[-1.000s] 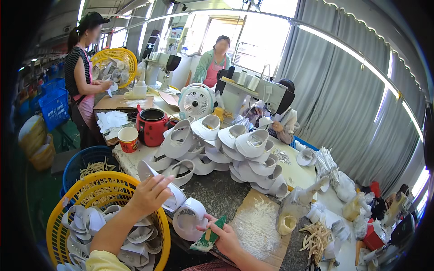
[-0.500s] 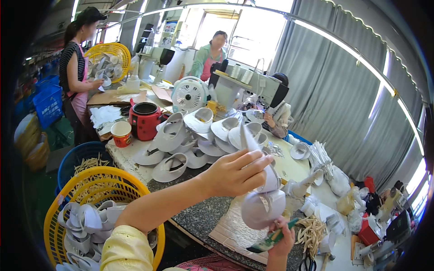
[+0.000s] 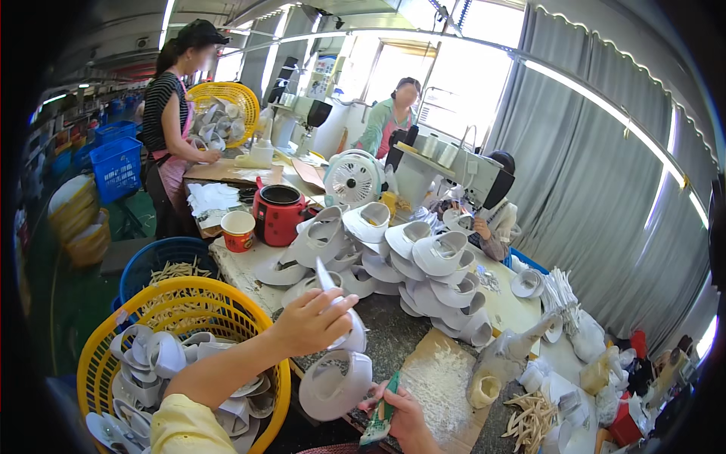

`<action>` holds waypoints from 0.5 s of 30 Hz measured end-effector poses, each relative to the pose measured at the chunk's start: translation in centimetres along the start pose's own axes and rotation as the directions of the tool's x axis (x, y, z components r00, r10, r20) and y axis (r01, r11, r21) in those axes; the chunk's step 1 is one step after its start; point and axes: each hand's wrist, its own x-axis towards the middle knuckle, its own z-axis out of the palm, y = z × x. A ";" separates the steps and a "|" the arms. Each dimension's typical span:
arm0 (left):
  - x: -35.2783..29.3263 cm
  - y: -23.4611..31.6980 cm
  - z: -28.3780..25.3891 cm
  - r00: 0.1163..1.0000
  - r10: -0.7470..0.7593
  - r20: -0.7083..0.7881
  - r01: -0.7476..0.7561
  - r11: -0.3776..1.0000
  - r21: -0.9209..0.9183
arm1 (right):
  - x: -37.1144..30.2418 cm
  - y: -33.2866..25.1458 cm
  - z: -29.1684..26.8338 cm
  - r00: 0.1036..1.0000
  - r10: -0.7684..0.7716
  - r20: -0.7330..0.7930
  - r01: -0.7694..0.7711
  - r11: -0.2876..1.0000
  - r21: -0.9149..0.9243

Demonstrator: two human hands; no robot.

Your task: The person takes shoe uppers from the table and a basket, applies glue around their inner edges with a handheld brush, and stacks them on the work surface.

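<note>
My left hand (image 3: 314, 321), its fingers closed, grips white shoe uppers near the table's front edge. A pointed white end sticks up above the fingers. One rounded shoe upper (image 3: 318, 393) with a large opening hangs below the hand, and part of another shows just above it. My right hand (image 3: 404, 415) is wrapped round a flat green tool (image 3: 384, 412) with a pale lower end; its exact kind is unclear. The right fingertips are close to the hanging upper's edge, and I cannot tell whether they touch it. Beyond my hands rises a pile of white shoe uppers (image 3: 446, 253).
A yellow basket (image 3: 178, 291) of uppers stands at left, before a blue tub (image 3: 155, 257) of pale strips. White-smeared cardboard (image 3: 446, 378) lies right of my hands, near loose strips (image 3: 529, 416). A red pot (image 3: 278, 219), paper cup (image 3: 238, 231) and fan (image 3: 353, 179) stand farther back. Three co-workers sit or stand beyond.
Both hands have moved left across the table with the uppers and green tool, toward the yellow basket. The whole view has shifted, so the background sits farther right and lower.
</note>
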 end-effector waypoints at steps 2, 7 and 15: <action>-2.3 -0.9 -0.9 0.995 -0.096 0.000 0.096 0.993 0.069 | 0.0 0.0 -0.3 0.995 0.084 -0.047 -0.088 0.993 -0.077; -10.4 -6.7 -8.1 0.816 -0.558 -0.151 0.578 0.781 0.235 | -0.7 -0.7 -1.5 0.996 -0.018 -0.083 -0.001 0.974 -0.228; -21.3 -1.0 -8.6 0.642 -0.617 0.454 0.545 0.785 0.294 | -0.1 1.4 -2.8 0.982 -0.105 -0.159 0.105 0.994 -0.012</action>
